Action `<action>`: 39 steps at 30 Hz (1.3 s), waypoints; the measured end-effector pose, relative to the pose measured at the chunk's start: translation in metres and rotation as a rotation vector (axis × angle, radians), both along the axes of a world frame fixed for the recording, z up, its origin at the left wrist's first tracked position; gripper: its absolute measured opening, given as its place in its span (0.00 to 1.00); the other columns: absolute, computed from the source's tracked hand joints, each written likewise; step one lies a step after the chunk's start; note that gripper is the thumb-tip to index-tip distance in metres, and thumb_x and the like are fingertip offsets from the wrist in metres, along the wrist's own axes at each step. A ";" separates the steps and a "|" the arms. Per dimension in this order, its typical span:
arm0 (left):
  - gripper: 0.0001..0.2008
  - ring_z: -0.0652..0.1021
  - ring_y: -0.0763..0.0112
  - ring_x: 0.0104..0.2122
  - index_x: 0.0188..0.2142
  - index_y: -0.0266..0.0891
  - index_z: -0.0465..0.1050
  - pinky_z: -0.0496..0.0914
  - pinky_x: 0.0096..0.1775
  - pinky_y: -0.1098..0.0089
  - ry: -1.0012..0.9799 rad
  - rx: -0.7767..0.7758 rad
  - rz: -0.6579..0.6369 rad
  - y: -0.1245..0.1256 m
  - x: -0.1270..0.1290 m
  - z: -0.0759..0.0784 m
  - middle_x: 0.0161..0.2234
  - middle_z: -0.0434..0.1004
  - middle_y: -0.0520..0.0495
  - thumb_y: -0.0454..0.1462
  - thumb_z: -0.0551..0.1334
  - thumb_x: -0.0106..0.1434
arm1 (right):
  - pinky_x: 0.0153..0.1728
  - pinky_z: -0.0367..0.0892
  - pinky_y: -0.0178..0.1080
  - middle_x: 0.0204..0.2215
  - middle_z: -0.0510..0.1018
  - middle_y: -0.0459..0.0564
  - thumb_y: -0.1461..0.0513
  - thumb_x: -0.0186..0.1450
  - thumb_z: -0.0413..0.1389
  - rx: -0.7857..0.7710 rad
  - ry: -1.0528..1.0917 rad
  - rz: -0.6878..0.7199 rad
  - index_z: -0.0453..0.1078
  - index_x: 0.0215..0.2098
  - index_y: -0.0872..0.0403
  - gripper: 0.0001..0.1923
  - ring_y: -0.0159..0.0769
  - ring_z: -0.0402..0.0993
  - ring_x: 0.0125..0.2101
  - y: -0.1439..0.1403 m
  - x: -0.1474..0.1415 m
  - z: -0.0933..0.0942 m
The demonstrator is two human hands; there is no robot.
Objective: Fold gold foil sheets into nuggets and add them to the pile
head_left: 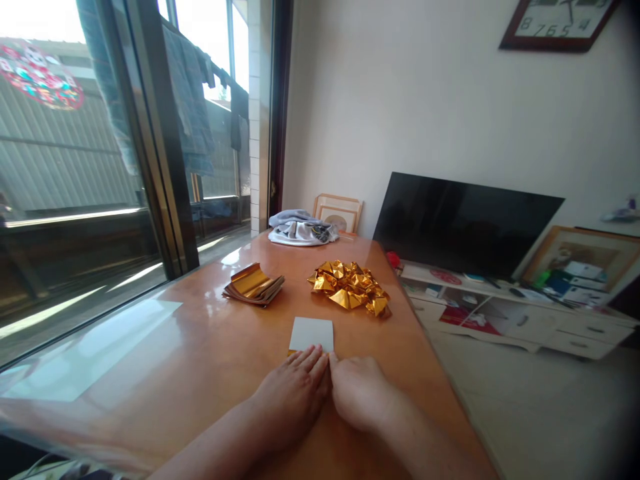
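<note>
A small sheet of paper (pixel 312 333), white side up with a gold edge showing at its near left corner, lies on the orange-brown table (pixel 210 360). My left hand (pixel 295 395) lies flat, fingers together, pressing the sheet's near edge. My right hand (pixel 357 392) rests beside it with fingers curled, its fingertips at the same near edge. Both hands touch each other. Beyond the sheet sit a stack of gold foil sheets (pixel 254 285) and a heap of folded gold foil pieces (pixel 351 287).
A pile of grey and white cloth (pixel 300 230) and a framed picture (pixel 339 213) lie at the table's far end. A glass sliding door (pixel 75 200) runs along the left. A dark TV (pixel 465 223) on a low white cabinet (pixel 520 313) stands to the right.
</note>
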State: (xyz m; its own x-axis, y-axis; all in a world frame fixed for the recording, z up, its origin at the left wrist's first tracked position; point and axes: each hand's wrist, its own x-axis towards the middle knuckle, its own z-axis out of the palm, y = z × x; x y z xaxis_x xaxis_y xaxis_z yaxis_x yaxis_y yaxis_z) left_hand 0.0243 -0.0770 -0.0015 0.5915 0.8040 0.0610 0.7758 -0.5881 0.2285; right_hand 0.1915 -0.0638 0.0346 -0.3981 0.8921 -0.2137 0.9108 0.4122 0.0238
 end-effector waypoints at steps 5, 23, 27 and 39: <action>0.30 0.59 0.54 0.69 0.70 0.35 0.56 0.57 0.67 0.52 0.042 -0.009 0.052 0.000 -0.011 0.000 0.70 0.56 0.35 0.47 0.48 0.74 | 0.41 0.74 0.48 0.46 0.82 0.67 0.60 0.65 0.53 -0.009 -0.047 0.018 0.60 0.68 0.64 0.34 0.54 0.81 0.43 0.001 0.001 0.001; 0.27 0.66 0.52 0.66 0.65 0.42 0.65 0.34 0.68 0.40 -0.012 0.071 0.114 -0.002 -0.017 0.003 0.66 0.66 0.36 0.49 0.51 0.72 | 0.43 0.71 0.46 0.44 0.83 0.64 0.63 0.67 0.50 -0.025 -0.011 -0.058 0.74 0.55 0.55 0.21 0.53 0.81 0.45 0.006 0.015 0.014; 0.28 0.65 0.50 0.66 0.65 0.41 0.65 0.35 0.68 0.40 -0.008 0.074 0.118 -0.003 -0.016 0.005 0.66 0.66 0.36 0.51 0.52 0.71 | 0.43 0.70 0.45 0.42 0.83 0.61 0.64 0.67 0.48 0.065 0.034 -0.101 0.76 0.50 0.53 0.19 0.51 0.81 0.44 0.009 0.018 0.014; 0.28 0.65 0.51 0.67 0.65 0.43 0.65 0.28 0.67 0.38 -0.026 0.058 0.113 -0.004 -0.019 0.003 0.66 0.65 0.35 0.51 0.53 0.71 | 0.42 0.71 0.46 0.43 0.83 0.59 0.61 0.67 0.49 0.015 0.029 0.028 0.72 0.58 0.49 0.22 0.51 0.81 0.44 0.004 0.009 0.008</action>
State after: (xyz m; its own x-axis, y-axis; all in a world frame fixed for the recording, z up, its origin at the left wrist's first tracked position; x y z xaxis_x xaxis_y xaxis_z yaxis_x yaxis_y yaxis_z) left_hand 0.0056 -0.0808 0.0016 0.4954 0.8598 0.1238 0.8319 -0.5106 0.2173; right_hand 0.2002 -0.0599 0.0422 -0.4288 0.8836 -0.1883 0.8993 0.4373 0.0039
